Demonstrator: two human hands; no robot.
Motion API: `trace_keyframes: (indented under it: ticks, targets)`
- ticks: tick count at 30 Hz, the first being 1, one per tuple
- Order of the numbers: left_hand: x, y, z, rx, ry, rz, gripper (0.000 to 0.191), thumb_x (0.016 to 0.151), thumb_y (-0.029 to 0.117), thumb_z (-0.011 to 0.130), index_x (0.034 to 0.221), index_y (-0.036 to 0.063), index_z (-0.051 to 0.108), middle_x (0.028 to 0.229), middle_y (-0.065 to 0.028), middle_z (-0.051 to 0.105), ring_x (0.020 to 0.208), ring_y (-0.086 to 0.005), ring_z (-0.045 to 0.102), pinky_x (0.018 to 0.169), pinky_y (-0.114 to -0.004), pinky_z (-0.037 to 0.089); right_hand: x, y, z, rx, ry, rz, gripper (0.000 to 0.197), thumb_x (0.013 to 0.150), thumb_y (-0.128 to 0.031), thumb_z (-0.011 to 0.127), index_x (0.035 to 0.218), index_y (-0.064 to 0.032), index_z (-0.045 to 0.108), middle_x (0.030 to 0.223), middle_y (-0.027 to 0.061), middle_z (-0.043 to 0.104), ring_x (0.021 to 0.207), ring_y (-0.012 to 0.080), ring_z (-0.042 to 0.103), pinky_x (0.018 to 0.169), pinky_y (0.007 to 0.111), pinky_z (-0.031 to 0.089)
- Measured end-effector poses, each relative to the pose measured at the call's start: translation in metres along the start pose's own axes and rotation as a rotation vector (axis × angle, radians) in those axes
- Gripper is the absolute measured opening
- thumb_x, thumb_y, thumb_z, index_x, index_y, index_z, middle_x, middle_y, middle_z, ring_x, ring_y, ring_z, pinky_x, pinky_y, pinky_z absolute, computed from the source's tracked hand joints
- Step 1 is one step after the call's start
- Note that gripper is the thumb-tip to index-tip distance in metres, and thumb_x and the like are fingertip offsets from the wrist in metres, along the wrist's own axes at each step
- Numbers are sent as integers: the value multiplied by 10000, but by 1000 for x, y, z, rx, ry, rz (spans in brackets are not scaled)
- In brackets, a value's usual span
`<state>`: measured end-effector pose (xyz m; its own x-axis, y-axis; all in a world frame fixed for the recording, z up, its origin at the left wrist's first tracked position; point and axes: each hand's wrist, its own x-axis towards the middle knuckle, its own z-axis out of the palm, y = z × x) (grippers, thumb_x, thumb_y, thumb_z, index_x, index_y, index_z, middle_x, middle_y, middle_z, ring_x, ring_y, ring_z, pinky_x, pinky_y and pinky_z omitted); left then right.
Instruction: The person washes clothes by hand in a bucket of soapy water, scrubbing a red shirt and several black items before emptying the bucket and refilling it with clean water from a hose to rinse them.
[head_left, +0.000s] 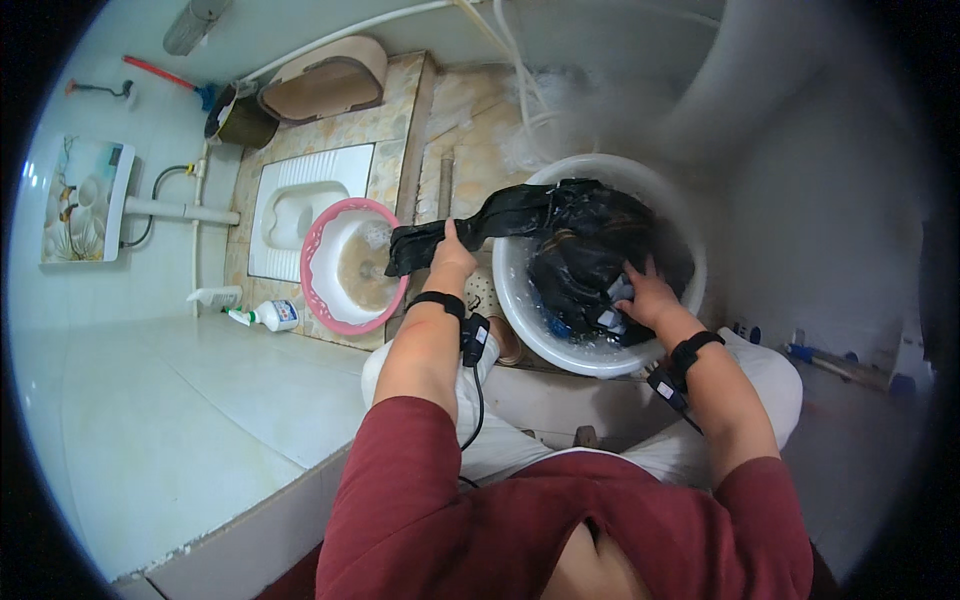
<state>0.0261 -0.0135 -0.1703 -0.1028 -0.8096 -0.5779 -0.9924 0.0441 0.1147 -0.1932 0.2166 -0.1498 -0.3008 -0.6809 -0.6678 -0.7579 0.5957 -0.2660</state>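
A wet black garment (592, 225) is bunched in a large white basin (512, 315) in front of me. One long, narrow part of it stretches left over the basin's rim. My left hand (452, 259) grips that part near its end, thumb on top and fingers hidden beneath. The end hangs at the right rim of a pink-and-white basin (315, 285), which holds murky, sudsy water. Inside the white basin my right hand (651, 298) rests on the garment with fingers spread. Pale grey patches (611, 321) show beside its thumb; whether it pinches any cloth is unclear.
The pink basin overlaps the edge of a squat toilet (300, 202). Spray bottles (276, 316) stand left of it, by a tiled ledge (225, 390). A pale hose (521, 82) trails behind the white basin. A dark bin (251, 124) and a beige tub (322, 86) are farther back.
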Motion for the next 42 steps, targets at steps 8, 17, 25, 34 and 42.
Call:
trace_keyframes:
  ticks: [8, 17, 25, 34, 42]
  targets:
    - [43, -12, 30, -33, -2, 38, 593, 678, 217, 587, 1197, 124, 316, 1021, -205, 511, 953, -321, 492, 819, -351, 391, 28, -8, 9, -41, -95, 22, 684, 710, -296, 584, 1274, -159, 221, 1314, 216, 95, 1133, 399, 285, 918, 372, 320]
    - [-2, 34, -20, -584, 697, 89, 297, 685, 105, 438, 948, -28, 479, 904, -247, 467, 859, -373, 444, 777, -405, 353, 36, 1, 5, -72, -123, 69, 678, 700, -249, 591, 1268, -143, 236, 1309, 221, 110, 1102, 365, 349, 891, 364, 353]
    - [-135, 103, -39, -771, 679, 951, 206, 614, 2, 521, 812, 20, 469, 802, -114, 435, 762, -245, 454, 689, -291, 385, 35, 8, 5, -87, -58, -33, 696, 689, -276, 601, 1266, -129, 241, 1317, 200, 101, 1136, 364, 300, 912, 373, 321]
    - [-182, 103, 24, -230, -49, 1422, 233, 550, -33, 492, 773, 32, 499, 859, -162, 429, 827, -323, 433, 726, -359, 371, -8, 35, -36, 879, 186, 114, 242, 755, -112, 443, 972, -35, 520, 953, 162, 549, 832, 289, 533, 719, 316, 418]
    - [-160, 92, 27, -166, 148, 799, 516, 635, 265, 606, 1097, 128, 419, 1089, -194, 390, 1023, -369, 366, 823, -404, 360, -18, -1, -89, 8, 759, -399, 477, 751, -263, 504, 1185, -141, 349, 1254, 113, 301, 1150, 285, 279, 932, 397, 239]
